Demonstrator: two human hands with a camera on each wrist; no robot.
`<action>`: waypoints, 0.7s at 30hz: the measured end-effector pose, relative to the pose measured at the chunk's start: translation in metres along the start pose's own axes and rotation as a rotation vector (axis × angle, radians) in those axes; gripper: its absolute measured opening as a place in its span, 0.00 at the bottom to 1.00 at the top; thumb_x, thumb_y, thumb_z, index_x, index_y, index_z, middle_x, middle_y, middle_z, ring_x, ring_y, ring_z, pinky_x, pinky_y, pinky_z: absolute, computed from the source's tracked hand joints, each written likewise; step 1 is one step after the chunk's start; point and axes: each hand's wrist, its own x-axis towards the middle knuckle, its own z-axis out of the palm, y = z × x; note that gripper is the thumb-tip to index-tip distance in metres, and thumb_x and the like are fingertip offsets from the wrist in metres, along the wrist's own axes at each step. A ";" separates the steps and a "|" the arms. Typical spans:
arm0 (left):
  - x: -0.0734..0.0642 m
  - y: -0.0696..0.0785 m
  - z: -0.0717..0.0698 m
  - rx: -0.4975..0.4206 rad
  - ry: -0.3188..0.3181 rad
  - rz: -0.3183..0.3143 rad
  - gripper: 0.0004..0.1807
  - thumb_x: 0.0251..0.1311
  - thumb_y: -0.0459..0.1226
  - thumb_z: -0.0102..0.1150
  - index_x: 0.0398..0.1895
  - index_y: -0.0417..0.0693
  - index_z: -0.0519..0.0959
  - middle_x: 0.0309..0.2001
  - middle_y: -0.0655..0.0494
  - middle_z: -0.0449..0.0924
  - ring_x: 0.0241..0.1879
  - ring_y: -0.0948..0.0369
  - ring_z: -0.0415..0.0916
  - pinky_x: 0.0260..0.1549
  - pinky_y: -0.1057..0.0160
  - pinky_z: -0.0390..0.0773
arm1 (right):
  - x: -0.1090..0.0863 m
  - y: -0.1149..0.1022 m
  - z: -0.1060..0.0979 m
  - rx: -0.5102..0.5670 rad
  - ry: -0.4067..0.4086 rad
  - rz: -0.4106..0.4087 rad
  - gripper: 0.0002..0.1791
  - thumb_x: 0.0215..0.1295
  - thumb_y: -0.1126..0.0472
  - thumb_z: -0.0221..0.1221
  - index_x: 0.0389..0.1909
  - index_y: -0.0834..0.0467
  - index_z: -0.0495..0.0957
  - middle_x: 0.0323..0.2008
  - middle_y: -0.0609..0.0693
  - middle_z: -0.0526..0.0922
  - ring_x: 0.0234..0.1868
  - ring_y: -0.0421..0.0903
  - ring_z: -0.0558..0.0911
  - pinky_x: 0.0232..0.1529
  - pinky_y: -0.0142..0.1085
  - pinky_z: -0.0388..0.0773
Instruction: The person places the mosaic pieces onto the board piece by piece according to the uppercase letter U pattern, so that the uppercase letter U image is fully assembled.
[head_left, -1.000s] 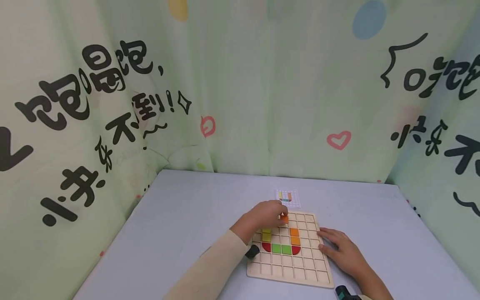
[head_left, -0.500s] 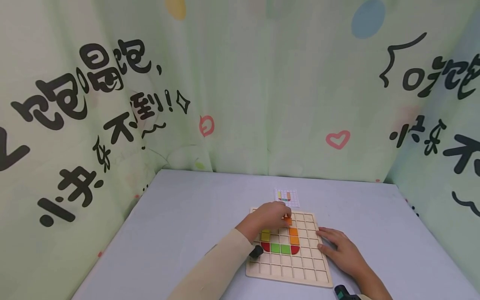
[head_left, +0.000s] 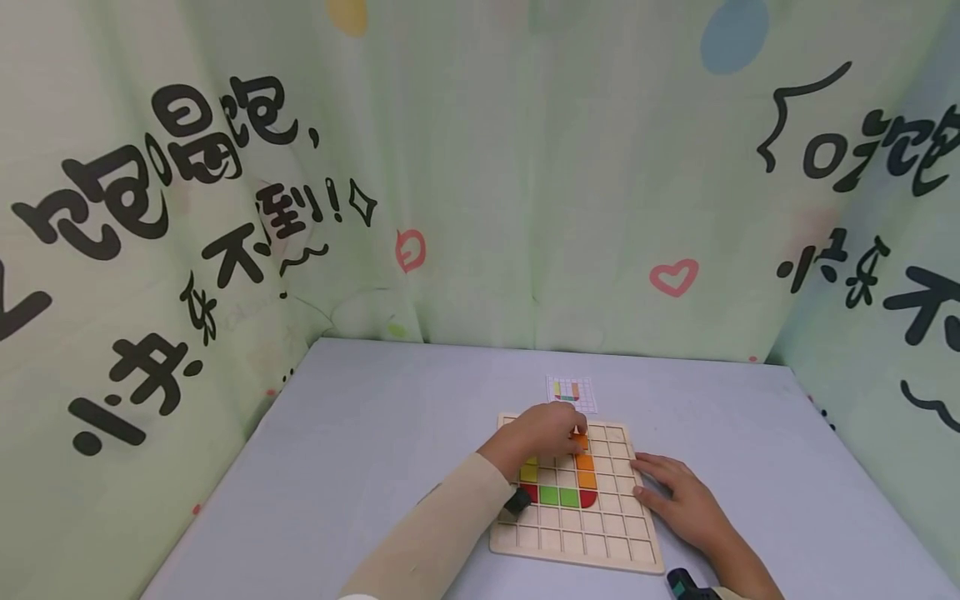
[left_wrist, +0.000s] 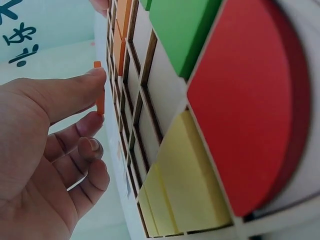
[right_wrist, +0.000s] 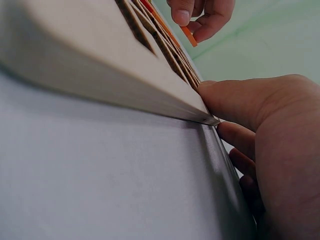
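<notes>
My left hand (head_left: 543,432) is over the far part of the wooden grid board (head_left: 577,560), thumb and forefinger pinching a small orange tile (left_wrist: 100,100) by its edges. In the left wrist view the tile stands on edge above the grid, other fingers loosely bent. Beneath lie two orange tiles (head_left: 587,480) in a column, a rounded red piece (head_left: 588,498), green tiles (head_left: 558,497), another red piece (left_wrist: 245,110) and yellow tiles (left_wrist: 192,175), together forming a U. My right hand (head_left: 678,492) rests against the board's right edge, thumb (right_wrist: 230,100) on the rim, fingers along the side.
A small printed card (head_left: 587,402) with a coloured U pattern on a grid lies just beyond the board. The white table (head_left: 337,467) extends around it. Pale green curtains (head_left: 540,167) with black lettering hang at the back and both sides.
My left hand has shifted slightly right with the orange tile, bringing it into line above the orange column. The right hand stays at the board's edge. The head view has drifted slightly.
</notes>
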 end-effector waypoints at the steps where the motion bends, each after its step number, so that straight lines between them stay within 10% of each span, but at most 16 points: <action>1: 0.001 0.000 0.001 -0.003 -0.001 -0.001 0.13 0.61 0.48 0.64 0.47 0.58 0.83 0.36 0.67 0.75 0.35 0.68 0.70 0.39 0.71 0.72 | 0.000 0.000 0.000 0.000 -0.001 0.004 0.32 0.63 0.43 0.61 0.63 0.59 0.74 0.65 0.58 0.70 0.67 0.62 0.61 0.61 0.63 0.56; 21: 0.007 -0.001 0.011 -0.062 -0.026 -0.024 0.11 0.63 0.48 0.63 0.46 0.58 0.83 0.34 0.68 0.74 0.34 0.67 0.70 0.40 0.69 0.71 | -0.001 -0.001 -0.001 0.002 0.003 0.000 0.32 0.64 0.43 0.60 0.63 0.58 0.75 0.65 0.57 0.70 0.67 0.62 0.62 0.61 0.63 0.57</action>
